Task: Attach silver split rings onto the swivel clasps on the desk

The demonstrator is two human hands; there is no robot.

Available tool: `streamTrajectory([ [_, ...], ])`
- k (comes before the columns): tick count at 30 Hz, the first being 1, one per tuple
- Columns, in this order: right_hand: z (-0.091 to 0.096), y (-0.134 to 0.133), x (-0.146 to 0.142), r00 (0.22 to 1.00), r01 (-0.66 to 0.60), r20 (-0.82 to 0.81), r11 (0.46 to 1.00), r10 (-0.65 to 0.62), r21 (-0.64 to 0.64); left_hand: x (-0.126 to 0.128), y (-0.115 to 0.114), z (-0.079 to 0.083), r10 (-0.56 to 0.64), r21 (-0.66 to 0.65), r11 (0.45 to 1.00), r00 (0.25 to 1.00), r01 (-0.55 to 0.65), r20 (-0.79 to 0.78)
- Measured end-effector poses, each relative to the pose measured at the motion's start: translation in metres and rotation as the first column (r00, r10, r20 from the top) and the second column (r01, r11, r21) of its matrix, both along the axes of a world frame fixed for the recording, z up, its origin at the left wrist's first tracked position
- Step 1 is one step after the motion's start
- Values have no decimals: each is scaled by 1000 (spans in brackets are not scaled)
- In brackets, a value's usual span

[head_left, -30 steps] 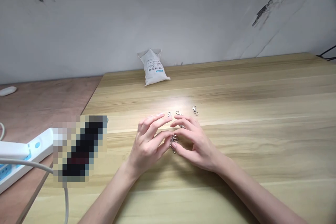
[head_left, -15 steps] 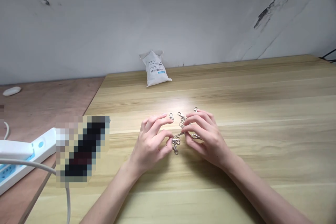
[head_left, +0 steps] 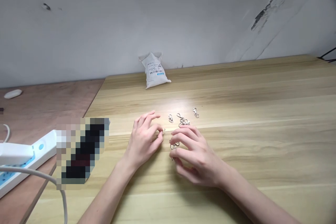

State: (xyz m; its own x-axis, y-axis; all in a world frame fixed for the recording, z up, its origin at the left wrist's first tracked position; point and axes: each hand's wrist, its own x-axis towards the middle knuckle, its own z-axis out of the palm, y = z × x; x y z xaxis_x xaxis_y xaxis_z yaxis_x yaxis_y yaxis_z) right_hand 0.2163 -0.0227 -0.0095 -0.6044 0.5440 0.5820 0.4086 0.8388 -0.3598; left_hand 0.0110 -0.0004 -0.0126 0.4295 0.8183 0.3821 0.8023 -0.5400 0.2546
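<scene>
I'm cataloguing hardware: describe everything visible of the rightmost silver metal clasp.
The shiny silver metal clasp has a narrow looped hook at its far end, a small ring at the near one. It lies on the pale wood-grain tabletop, beyond the right hand, touching no other clasp. Its latch is too small to read.

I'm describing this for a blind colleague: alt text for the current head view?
The left hand appears to pinch a small, mostly hidden metal piece, while the right hand curls over a cluster of metal clasps on a wooden table. More clasps lie just beyond, and a white packet rests near the wall.
</scene>
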Motion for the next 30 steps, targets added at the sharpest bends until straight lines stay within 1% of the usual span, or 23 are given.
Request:
streamTrajectory([
  [3,0,6,9,999,-18,48,994,23,-107,-7,4,-1,1,-48,999,1000,-2,-16],
  [6,-2,14,16,997,39,72,988,-28,-150,-11,6,0,-9,-108,994,1000,8,-9],
  [9,-5,20,20,992,98,91,983,-84,-153,-18,8,4,-10,-169,985,1000,13,16],
  [11,-7,21,20,990,118,91,983,-105,-141,-26,10,7,-39,-214,976,999,46,37],
  [14,-9,21,18,990,110,97,987,-99,-116,-35,11,9,-87,-274,957,995,99,54],
  [16,-9,21,17,990,102,103,989,-91,-103,-38,12,9,-92,-300,948,994,105,59],
  [24,-10,22,15,970,166,192,983,-149,-77,-31,11,2,-54,-289,955,997,66,49],
  [30,-10,20,12,964,172,220,983,-152,-71,-27,9,0,-60,-298,952,997,70,42],
])
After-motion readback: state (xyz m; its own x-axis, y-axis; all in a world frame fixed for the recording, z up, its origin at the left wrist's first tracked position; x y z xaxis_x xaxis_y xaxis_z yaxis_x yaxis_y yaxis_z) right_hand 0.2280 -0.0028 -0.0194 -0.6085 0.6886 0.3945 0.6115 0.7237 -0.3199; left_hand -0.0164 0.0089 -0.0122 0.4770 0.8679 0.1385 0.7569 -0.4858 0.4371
